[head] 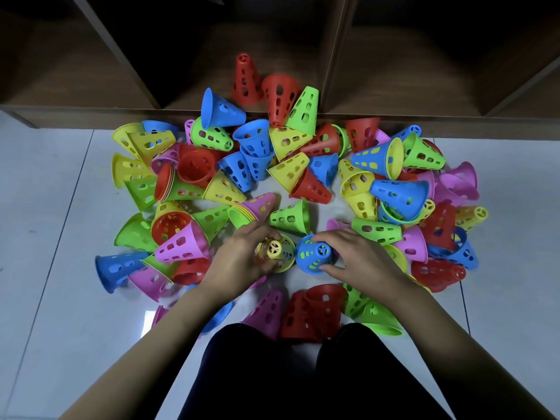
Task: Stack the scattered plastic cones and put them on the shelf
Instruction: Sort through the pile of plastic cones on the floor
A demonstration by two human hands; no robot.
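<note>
Several perforated plastic cones in red, blue, green, yellow and pink lie scattered on the floor in front of a low wooden shelf (378,86). My left hand (239,262) grips a yellow cone (274,250) standing upright with its tip toward me. Right beside it stands a blue cone (313,254), and my right hand (360,259) holds it from the right side, fingers over its top and thumb below. A green cone (291,218) lies just beyond both hands. One red cone (245,80) stands upright inside the shelf's middle compartment.
Pale floor tiles (45,237) spread out to the left and right of the pile. My dark-clothed knees (272,374) are at the bottom centre, with red, pink and green cones lying right against them. Shelf dividers (336,56) split the compartments.
</note>
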